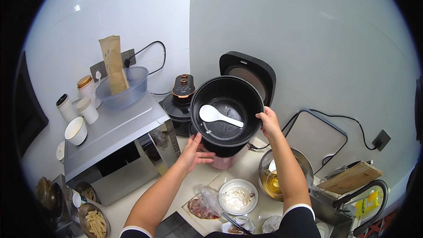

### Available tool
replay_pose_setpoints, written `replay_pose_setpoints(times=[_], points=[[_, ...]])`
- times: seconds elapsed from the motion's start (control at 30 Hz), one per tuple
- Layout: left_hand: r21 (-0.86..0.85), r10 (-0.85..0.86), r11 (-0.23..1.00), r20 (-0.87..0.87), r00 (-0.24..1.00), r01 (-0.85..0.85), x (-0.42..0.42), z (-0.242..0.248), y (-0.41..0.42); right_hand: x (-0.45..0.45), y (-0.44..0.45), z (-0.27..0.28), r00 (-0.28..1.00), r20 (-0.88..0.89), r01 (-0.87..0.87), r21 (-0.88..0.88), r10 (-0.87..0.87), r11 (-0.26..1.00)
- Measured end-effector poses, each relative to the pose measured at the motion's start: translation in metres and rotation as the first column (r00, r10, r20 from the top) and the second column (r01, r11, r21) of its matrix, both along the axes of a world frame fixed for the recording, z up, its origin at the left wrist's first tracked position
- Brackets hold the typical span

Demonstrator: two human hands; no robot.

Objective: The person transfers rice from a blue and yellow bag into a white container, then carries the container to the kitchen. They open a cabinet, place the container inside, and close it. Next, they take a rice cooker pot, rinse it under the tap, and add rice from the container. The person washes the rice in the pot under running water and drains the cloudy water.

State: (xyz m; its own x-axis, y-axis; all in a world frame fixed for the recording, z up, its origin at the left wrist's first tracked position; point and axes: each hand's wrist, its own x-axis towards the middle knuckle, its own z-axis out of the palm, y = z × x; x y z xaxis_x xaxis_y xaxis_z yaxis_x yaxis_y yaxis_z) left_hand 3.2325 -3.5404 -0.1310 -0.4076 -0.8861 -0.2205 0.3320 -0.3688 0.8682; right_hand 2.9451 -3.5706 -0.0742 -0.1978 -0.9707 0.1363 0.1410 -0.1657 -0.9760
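Observation:
A black rice cooker inner pot (pixel 228 119) is tilted toward me above the rice cooker body (pixel 224 162). Inside it lies a white rice paddle (pixel 221 115), with a few pale bits stuck to the pot's surface. My right hand (pixel 269 121) grips the pot's rim at the right, thumb on the inner side. My left hand (pixel 195 153) is at the pot's lower left with fingers spread; one fingertip is at the rim, and whether it touches is unclear. Behind the pot the cooker's black lid (pixel 269 79) stands raised. The pot hides most of the cooker's opening.
A microwave (pixel 132 129) stands left, carrying a blue plastic basin (pixel 137 79) and white cups. Behind is a black appliance (pixel 180 105). In front are a patterned plate (pixel 238 196), bagged raw meat (pixel 203 208) and a steel bowl (pixel 305 165). A faucet (pixel 383 191) arches right.

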Motion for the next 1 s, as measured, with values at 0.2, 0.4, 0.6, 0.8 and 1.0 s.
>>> replay_pose_setpoints(times=[0.2, 0.4, 0.6, 0.8, 1.0], points=[[0.031, -0.108, 0.993, -0.120, 0.987, 0.112, 0.025, 0.031, 0.067, 0.057, 0.093, 0.037, 0.999, -0.032, -0.027, 0.110, 0.031, 0.994], [0.102, 0.037, 0.994, -0.076, 0.996, -0.030, 0.056, 0.025, 0.136, 0.116, 0.161, 0.046, -0.060, -0.794, 0.033, -0.607, -0.605, 0.794], [0.081, -0.029, 0.996, -0.083, 0.996, 0.036, 0.073, 0.005, 0.191, 0.198, 0.183, -0.029, -0.246, -0.960, -0.150, -0.100, -0.135, 0.984], [0.084, -0.044, 0.996, 0.066, 0.997, 0.038, 0.094, -0.015, 0.229, 0.222, 0.198, -0.066, -0.266, -0.945, -0.204, -0.137, -0.189, 0.969], [0.121, 0.017, 0.992, 0.054, 0.998, -0.023, 0.102, -0.035, 0.250, 0.199, 0.268, -0.016, -0.086, -0.934, -0.243, -0.319, -0.348, 0.916]])
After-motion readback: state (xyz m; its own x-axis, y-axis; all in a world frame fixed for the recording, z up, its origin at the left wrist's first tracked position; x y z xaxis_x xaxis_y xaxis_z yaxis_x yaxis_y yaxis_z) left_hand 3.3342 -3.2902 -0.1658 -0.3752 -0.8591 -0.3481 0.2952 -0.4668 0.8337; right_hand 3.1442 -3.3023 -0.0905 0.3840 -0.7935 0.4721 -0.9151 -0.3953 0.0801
